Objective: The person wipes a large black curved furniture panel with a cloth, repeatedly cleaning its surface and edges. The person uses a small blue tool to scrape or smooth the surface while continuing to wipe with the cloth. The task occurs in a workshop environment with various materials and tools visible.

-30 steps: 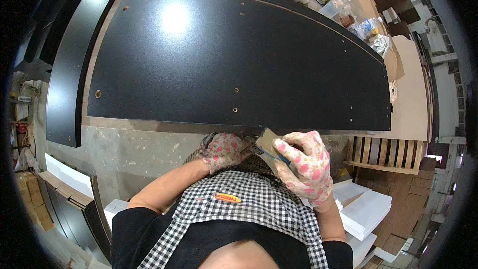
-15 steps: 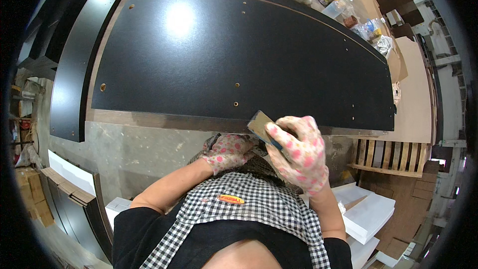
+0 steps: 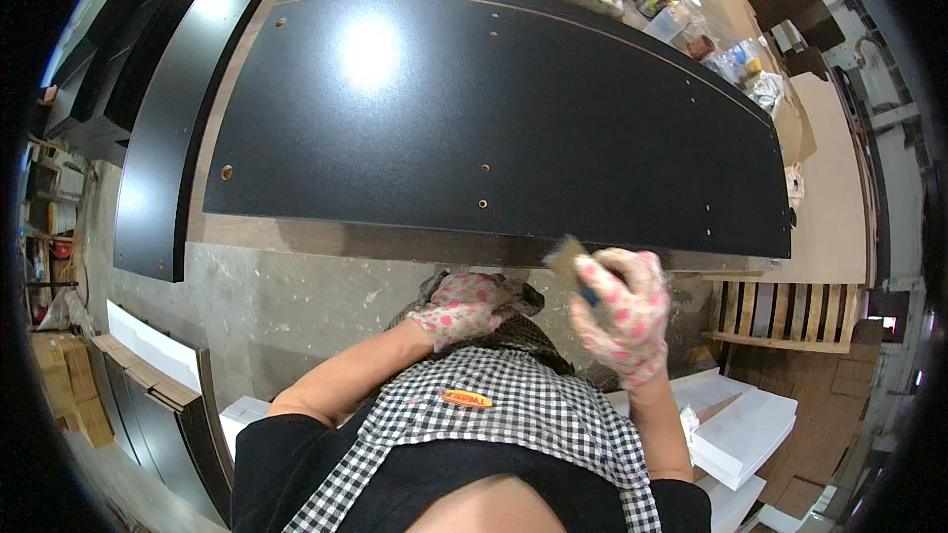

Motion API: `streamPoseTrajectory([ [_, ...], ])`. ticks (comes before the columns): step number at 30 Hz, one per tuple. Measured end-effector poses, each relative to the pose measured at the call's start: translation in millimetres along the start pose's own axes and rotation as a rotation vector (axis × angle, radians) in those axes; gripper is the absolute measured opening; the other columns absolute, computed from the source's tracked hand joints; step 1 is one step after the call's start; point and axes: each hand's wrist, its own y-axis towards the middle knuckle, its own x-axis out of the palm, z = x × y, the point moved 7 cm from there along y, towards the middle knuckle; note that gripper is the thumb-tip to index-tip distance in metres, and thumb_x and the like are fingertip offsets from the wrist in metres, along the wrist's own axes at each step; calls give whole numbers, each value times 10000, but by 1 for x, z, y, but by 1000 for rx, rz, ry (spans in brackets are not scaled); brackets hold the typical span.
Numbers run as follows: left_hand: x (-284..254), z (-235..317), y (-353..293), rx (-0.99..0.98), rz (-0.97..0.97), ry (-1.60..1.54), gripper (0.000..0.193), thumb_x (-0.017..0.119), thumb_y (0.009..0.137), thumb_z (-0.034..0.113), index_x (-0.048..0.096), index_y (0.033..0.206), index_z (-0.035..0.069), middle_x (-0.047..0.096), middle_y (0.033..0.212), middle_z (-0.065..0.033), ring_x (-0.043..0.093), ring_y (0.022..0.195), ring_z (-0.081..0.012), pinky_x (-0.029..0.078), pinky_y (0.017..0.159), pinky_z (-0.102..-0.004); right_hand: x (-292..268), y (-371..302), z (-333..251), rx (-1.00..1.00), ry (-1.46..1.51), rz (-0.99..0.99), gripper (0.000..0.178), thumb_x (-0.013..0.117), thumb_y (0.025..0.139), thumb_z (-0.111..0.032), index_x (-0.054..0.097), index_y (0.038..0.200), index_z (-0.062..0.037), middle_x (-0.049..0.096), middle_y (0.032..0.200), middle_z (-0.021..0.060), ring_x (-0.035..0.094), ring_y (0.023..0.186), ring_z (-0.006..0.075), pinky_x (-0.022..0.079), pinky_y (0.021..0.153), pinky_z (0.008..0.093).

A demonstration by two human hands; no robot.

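The pink-spotted, cloth-gloved right hand [image 3: 627, 316] is clamping thumb and fingers on a flat, tan-and-dark handheld tool [image 3: 565, 262], whose exact make the blur is hiding. That tool is pointing up and to the left, its tip lying by the near edge of a broad, black, smooth-faced panel [image 3: 513, 128]; whether it is touching, one cannot tell. Good handling here is probably asking for a firm but unstrained pinch, with the wrist steering the tool's flat face rather than letting a corner lead, since a corner digging in could be marking the dark finish. The matching gloved left hand [image 3: 462, 308] is resting low before the body, close against some dark, crumpled material [image 3: 528, 298]; its fingertips are hiding from view, so whether they are gripping or lying loose cannot be told. If the panel is shifting under pressure, that hand would be serving better flat on it, well clear of the tool's tip. Farther out, the panel is lying flat on a brown worktable [image 3: 326, 240], whose near border is showing beyond it, so downward pressure is likely finding good support. A narrow, glossy black board [image 3: 163, 168] is standing to the left, and clear plastic bottles [image 3: 674, 20] are crowding the far right corner, both well apart from the tool.
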Motion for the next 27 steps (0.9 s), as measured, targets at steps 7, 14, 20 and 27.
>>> streamPoseTrajectory([
  [7,13,-1,5,-11,24,-66,391,594,931,349,648,1207,77,675,1176,-161,634,1088,-353,504,937,-453,30,8,-18,-11,55,-16,516,806,708,-76,653,1201,-81,624,1058,111,597,873,254,502,718,380],
  [14,25,0,11,11,-60,-24,522,551,958,406,544,1390,111,658,1216,-189,618,1128,-356,483,968,-474,-41,-60,52,275,-292,77,436,766,747,-95,668,1171,-71,605,1091,137,596,951,294,515,810,415],
  [20,34,35,45,30,-122,-46,471,573,951,358,576,1346,101,665,1195,-198,624,1113,-360,482,966,-477,-43,-63,55,318,-219,135,450,786,740,-142,689,1178,-105,626,1076,121,585,979,292,507,824,418],
  [27,34,105,110,122,-4,-31,463,605,936,322,577,1351,120,650,1247,-187,599,1177,-361,463,1022,-450,-114,-148,165,429,-356,149,428,762,764,-123,676,1180,-72,607,1096,145,588,976,310,512,828,426],
])
